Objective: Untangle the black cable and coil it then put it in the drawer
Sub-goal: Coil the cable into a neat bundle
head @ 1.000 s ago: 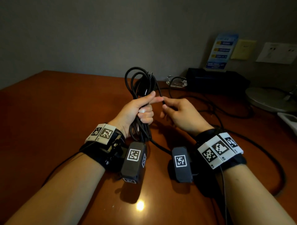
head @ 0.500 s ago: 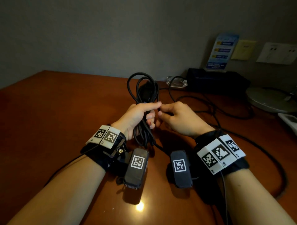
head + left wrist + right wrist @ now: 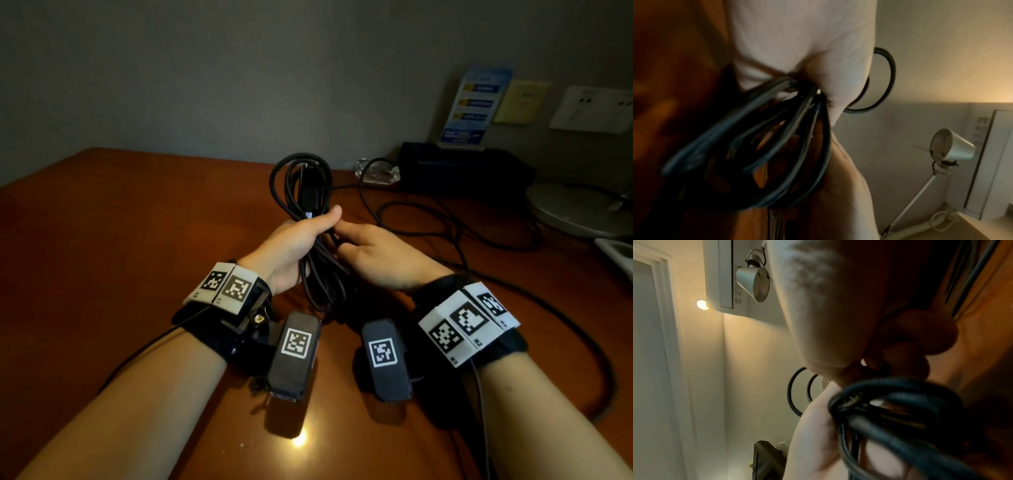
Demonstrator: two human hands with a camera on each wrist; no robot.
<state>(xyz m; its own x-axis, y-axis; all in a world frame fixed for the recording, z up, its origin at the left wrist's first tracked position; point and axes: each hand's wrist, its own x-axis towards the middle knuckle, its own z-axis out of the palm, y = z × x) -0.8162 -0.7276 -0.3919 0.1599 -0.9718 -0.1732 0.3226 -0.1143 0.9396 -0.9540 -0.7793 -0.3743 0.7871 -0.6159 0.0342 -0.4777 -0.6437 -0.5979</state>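
Note:
The black cable (image 3: 298, 178) is gathered into a long bundle of loops held above the brown table (image 3: 120, 240). My left hand (image 3: 308, 233) grips the bundle round its middle, thumb on top, with loops standing above the fist and hanging below it (image 3: 781, 162). My right hand (image 3: 346, 238) is pressed against the bundle from the right. Its fingers (image 3: 920, 334) curl round a strand right beside the left hand. A plug body lies inside the upper loops. No drawer is in view.
Other black cables (image 3: 445, 236) trail over the right of the table. At the back right stand a black box (image 3: 462, 168), a glass dish (image 3: 376, 171), a blue card (image 3: 479, 102) and a grey lamp base (image 3: 575, 209). A white power strip (image 3: 616, 250) lies at the right edge.
Both hands have come lower and closer to me with the bundle. The right hand has closed the gap and now lies against the bundle, where before it pinched a strand a little apart.

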